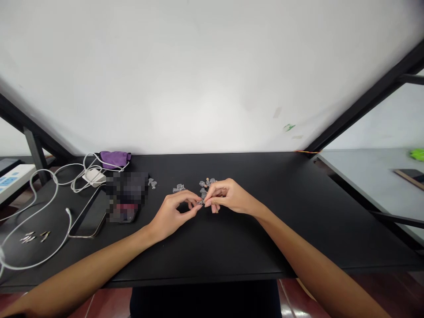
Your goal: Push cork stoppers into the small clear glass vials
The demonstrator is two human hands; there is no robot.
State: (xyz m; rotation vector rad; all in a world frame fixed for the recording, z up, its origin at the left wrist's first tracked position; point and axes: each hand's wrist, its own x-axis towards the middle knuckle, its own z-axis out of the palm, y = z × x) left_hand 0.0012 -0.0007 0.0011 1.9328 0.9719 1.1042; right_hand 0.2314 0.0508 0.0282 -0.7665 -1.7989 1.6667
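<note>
Over the black table, my left hand point(170, 214) pinches a small clear plastic piece point(200, 202) between thumb and index finger. Close against it, the thumb and fingers of my right hand point(227, 196) are pressed together; whatever they grip is too small to make out. Just beyond my fingertips lie several more small clear pieces point(202, 183), partly covered by my right hand. Another little cluster of clear pieces point(179, 188) rests behind my left hand. Farther left is a third group of clear pieces point(153, 183).
Left on the table point(205, 260) are a phone point(88, 214), a blurred dark item point(127, 194), a white cable point(49, 212), a white charger point(94, 176) and a purple pouch point(115, 159). Small metallic bits point(28, 237) lie near the cable. A white wall point(205, 79) rises behind.
</note>
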